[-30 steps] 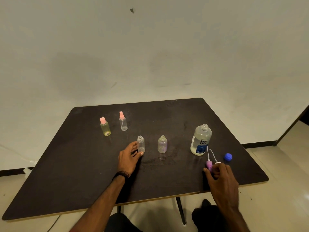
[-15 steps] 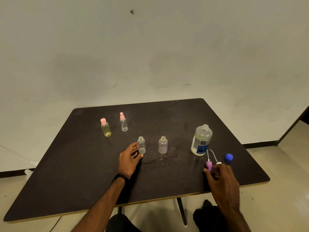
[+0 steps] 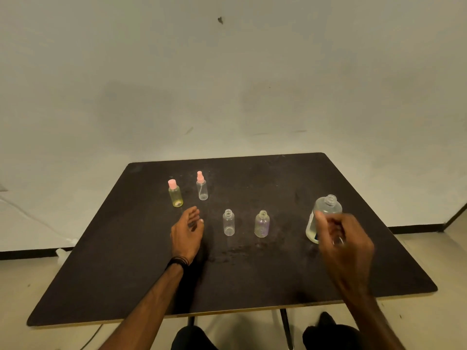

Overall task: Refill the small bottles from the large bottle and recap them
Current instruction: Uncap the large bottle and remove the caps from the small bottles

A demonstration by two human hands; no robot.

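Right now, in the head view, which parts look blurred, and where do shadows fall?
Head view: the right hand is motion-blurred in front of the large bottle; the left hand is sharper and casts a soft shadow on the dark table; faint shadows lie on the wall.

Dark brown table (image 3: 252,274), square-ish w/ rounded corners, pale edge along near side, scuffed and dusty toward centre. Thin dark legs (image 3: 285,329) under near edge. Plain off-white wall (image 3: 227,84) behind, small dark mark (image 3: 220,20) up high, faint smudges lower down. Black skirting (image 3: 414,228) along wall base, right and left. Pale floor (image 3: 442,261) w/ a thin cable (image 3: 92,337) trailing near left. Black wristband (image 3: 178,261) on the wrist.
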